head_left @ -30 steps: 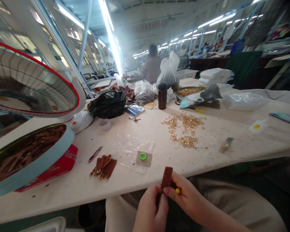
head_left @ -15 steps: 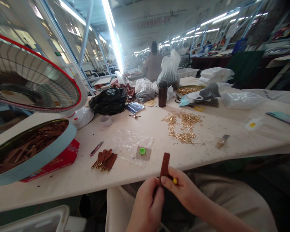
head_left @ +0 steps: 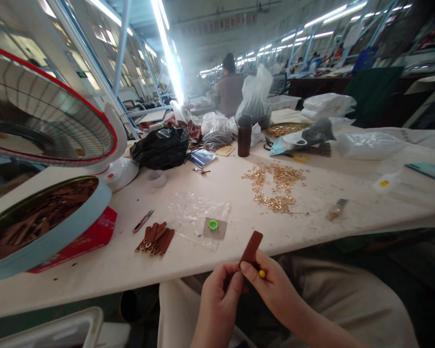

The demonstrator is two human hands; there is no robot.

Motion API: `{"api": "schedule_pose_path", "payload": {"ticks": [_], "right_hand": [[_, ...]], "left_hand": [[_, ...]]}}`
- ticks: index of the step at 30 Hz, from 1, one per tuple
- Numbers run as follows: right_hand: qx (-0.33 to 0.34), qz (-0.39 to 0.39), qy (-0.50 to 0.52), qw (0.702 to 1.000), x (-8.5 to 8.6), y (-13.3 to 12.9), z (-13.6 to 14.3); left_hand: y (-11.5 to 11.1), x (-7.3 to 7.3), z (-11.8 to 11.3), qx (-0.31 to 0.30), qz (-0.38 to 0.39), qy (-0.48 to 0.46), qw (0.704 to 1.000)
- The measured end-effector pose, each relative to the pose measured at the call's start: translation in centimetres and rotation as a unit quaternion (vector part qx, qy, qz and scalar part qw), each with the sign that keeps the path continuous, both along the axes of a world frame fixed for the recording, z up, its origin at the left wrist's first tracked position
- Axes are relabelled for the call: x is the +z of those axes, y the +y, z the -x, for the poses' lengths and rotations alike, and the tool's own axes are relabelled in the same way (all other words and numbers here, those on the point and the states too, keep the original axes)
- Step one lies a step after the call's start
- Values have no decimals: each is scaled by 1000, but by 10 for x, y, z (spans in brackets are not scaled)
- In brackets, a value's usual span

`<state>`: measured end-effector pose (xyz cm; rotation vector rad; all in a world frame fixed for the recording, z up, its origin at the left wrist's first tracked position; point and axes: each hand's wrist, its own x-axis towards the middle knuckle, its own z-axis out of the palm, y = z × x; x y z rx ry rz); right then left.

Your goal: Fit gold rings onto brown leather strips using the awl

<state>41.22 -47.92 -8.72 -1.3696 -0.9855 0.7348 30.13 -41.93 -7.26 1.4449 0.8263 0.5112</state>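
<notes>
Writing first: red characters (head_left: 226, 23) on far wall, top ctr of frame, too blurry to read; shiny red cardboard box (head_left: 103, 227), lower L, has pale print, illegible; small clear-white bottle (head_left: 386, 183), R side, w/ yellow label, no legible text; dark marks on white sheet (head_left: 420, 136), far R, unreadable. Flat brown leather-like strip (head_left: 252, 247) is lower ctr, tilted up to R, just past table edge: L hand (head_left: 220, 292) pinches its lower end, R hand (head_left: 273, 282) pinches it btwn thumb & fingers, w/ small yellow-tipped item (head_left: 262, 274) also in grip. Surface: pale cloth-like tabletop (head_left: 329, 181), dark specks; bundle of brown strips w/ metal rings (head_left: 155, 239) L of ctr, pink-handled snips (head_left: 143, 221) just beside; loose gold-coloured metal rings (head_left: 277, 181) R of ctr; green round cap (head_left: 213, 224) on grey square, mid-frame. Room: white fan w/ red rim (head_left: 50, 121) upper L, bright tube lights (head_left: 166, 53) overhead, person in brownish top (head_left: 231, 94) upper ctr, bkgd hazy.
</notes>
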Motion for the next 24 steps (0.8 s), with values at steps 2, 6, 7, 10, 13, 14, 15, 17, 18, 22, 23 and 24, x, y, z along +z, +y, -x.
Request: {"api": "schedule_pose_path", "payload": {"ticks": [2,6,7,10,13,14,15,17,18,22,23,24], "right_hand": [[-5,3,10,1000,-2,2,-3],[34,27,90,995,3,6,-8],[45,33,121,991,5,6,-9],[49,37,183,981,6,8,-8],[42,33,145,988,1,8,-7],[38,31,114,992,-2,8,-7],[31,30,80,996,-4,8,-7],[14,29,23,999,-7,9,-6],[8,29,7,1000,-7,9,-6],[30,32,29,999,-5,13,-4],[39,36,40,998,-3,14,-5],[47,40,49,997,-1,15,-6]], "left_hand": [[0,-4,-2,10,12,-1,1000],[0,-6,-6,26,27,-6,999],[0,-6,-7,29,27,-8,999],[0,-4,-8,34,29,-9,999],[2,-5,-7,36,50,-11,998],[3,-6,-7,35,58,-11,998],[3,-8,-6,31,66,-11,997],[5,-13,-6,20,71,-10,997],[5,-15,-5,15,65,-7,998],[8,-18,-5,17,5,18,1000],[9,-16,-4,19,-1,23,1000],[11,-14,-4,22,2,24,999]]}}
